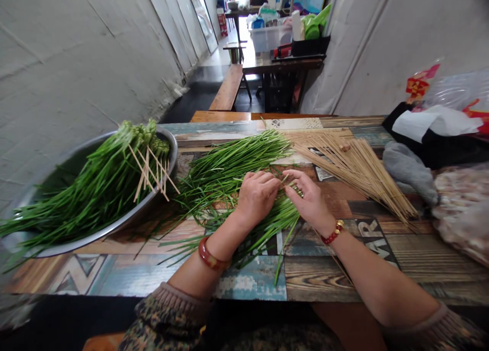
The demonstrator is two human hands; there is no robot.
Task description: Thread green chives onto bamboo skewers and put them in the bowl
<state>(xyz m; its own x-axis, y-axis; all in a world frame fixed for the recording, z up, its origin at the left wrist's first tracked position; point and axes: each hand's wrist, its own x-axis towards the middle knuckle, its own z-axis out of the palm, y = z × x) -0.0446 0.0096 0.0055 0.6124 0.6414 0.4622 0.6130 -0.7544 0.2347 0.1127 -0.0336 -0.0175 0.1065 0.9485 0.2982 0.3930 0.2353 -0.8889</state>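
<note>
Over the middle of the table, my left hand [259, 194] is closed, its fingertips pinching thin green garlic chives. My right hand [308, 197] faces it, thumb and forefinger closed at the pale end of a chive stem [285, 178]. The fingertips of both hands nearly meet. Under them lies a small bunch of garlic chives [280, 216]. A thin bamboo skewer [342, 267] runs from beneath my right hand toward the table's front edge; its upper end is hidden. Just beyond my hands is a larger pile of loose chives [240, 155].
At left, a metal basin [173, 152] holds chives threaded on several skewers [147, 175]. Loose bamboo skewers [367, 172] fan out at right, beside a grey plastic bag [408, 170] and a clear bag of pale pieces [464, 208]. A wooden bench [228, 86] stands beyond the patterned table [324, 274].
</note>
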